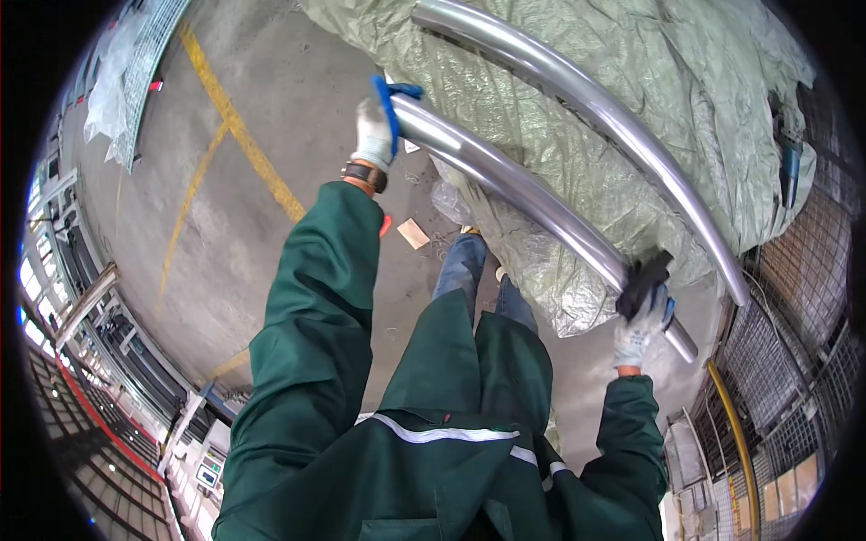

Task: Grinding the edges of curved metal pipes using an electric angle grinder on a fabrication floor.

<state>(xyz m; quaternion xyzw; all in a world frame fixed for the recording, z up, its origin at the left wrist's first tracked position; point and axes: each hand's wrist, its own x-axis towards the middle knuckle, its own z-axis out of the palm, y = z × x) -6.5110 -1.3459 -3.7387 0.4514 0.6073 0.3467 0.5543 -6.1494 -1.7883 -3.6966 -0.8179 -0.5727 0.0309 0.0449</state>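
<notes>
A curved, shiny metal tube (514, 176) slants from upper left down to the right in front of me. My left hand (381, 126), in a white and blue glove, closes on its upper left end. Near the lower right end, my right hand (643, 320), in a similar glove, grips a black pad (645, 284) that lies against the tube. Its exact kind cannot be made out. Beyond lies a second curved metal tube (577, 90), apart from the first and untouched, on a wrinkled pale green plastic sheet (704, 99).
A dark blue power tool (790, 167) rests at the sheet's right edge. Wire mesh cages (803, 270) and a yellow bar (735, 433) stand on the right. A cardboard scrap (413, 233) lies on the grey floor by my feet. Yellow lines (239, 131) mark the floor at left.
</notes>
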